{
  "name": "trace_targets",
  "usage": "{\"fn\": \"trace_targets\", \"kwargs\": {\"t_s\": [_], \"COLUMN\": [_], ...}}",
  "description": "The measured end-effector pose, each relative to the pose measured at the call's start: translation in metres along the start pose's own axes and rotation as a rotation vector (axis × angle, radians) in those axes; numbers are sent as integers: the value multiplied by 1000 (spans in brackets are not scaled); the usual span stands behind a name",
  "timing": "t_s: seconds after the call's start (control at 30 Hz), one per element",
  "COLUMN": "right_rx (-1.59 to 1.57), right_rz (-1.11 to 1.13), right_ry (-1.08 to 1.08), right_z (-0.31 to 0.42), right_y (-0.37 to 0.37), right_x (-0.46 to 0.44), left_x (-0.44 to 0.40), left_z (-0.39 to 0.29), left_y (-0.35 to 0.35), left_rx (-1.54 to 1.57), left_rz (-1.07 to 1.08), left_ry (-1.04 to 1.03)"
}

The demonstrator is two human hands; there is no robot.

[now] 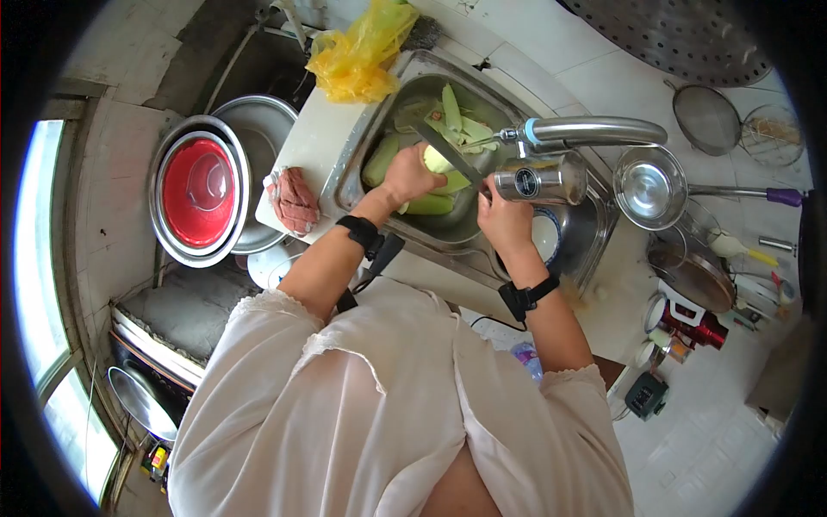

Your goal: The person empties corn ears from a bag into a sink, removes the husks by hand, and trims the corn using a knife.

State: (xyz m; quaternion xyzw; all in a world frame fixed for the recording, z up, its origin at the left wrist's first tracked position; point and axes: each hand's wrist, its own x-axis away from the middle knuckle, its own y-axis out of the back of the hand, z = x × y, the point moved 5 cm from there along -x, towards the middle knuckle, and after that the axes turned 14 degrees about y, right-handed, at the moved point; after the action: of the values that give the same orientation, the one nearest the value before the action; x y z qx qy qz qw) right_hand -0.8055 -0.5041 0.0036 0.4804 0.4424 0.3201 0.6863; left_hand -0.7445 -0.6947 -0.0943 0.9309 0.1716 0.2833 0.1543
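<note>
My left hand [409, 177] is wrapped round a pale green, rounded vegetable [436, 160] over the left sink basin [349, 185]. I cannot make out its exact kind. In my right hand [504, 222] is a knife [448, 153], gripped by the handle. Its blade slants up and left, across or right beside the vegetable; contact is unclear. Below both hands, long green pieces [450, 108] and leafy scraps lie in the basin. A shiny metal cylinder [564, 177] with a round dark label sits just above my right hand.
A curved faucet [603, 131] reaches over the sink from the right. A white bowl [544, 237] is in the right basin. Beside the sink are a yellow plastic bag [362, 52], a pinkish cloth [294, 201] and a red basin [198, 191]. A steel pan [646, 188] hangs at right.
</note>
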Motion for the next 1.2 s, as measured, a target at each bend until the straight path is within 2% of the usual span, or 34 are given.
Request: {"fn": "trace_targets", "kwargs": {"t_s": [0.1, 0.17, 0.2, 0.3, 0.37, 0.4, 0.47, 0.57, 0.6, 0.63, 0.7, 0.83, 0.9, 0.97, 1.03, 1.1, 1.17, 1.2], "right_rx": [-2, 44, 47, 132, 47, 40, -58, -61, 37, 94, 194, 116, -40, 49, 61, 78, 105, -26], "right_rz": [113, 162, 166, 112, 58, 60, 17, 89, 4, 18, 157, 161, -20, 4, 3, -7, -24, 170], "right_ry": [-47, -87, -90, -28, 14, 15, -7, -41, 16, -20, -101, -123, 30, 36, -38, -39, -53, -285], "right_z": [14, 17, 17, 11, -2, -10, -28, -33, -26, -9, 11, -16, -24, -21, -13, -9, -9, -19], "right_y": [8, 7, 6, 4, 0, -2, -7, -18, -23, -9, -3, -17, -14, -8, -5, -2, 6, 5], "right_x": [-13, -18, -18, -16, -8, -1, 3, 5, 7, -10, -23, -13, -6, -6, -16, -10, -2, 17], "left_x": [1, 2, 3, 3, 2, 1, -5, 3, -7, -14, -7, -11, -10, -13, -14, -8, -7, 0], "left_z": [-2, -6, -7, -10, -13, -9, -10, -15, -4, -7, -2, -10, -12, -9, -13, -12, -19, -20], "left_y": [0, 5, 1, -1, 1, 2, -4, 1, -7, -6, -8, 3, -2, -4, -10, -11, -16, -24], "left_rx": [95, -10, -8, -86, -10, -12, 123, 201, 111, 115, -73, -82, 23, 22, 18, -168, -179, -181], "left_rz": [59, -67, -62, -167, 17, 16, 216, 144, 49, 34, -127, -61, 200, 194, 197, -37, 24, 86], "left_ry": [8, -5, -5, 89, 43, 49, -75, 18, 10, -1, 63, 116, 11, 12, 10, 48, -4, -46]}}
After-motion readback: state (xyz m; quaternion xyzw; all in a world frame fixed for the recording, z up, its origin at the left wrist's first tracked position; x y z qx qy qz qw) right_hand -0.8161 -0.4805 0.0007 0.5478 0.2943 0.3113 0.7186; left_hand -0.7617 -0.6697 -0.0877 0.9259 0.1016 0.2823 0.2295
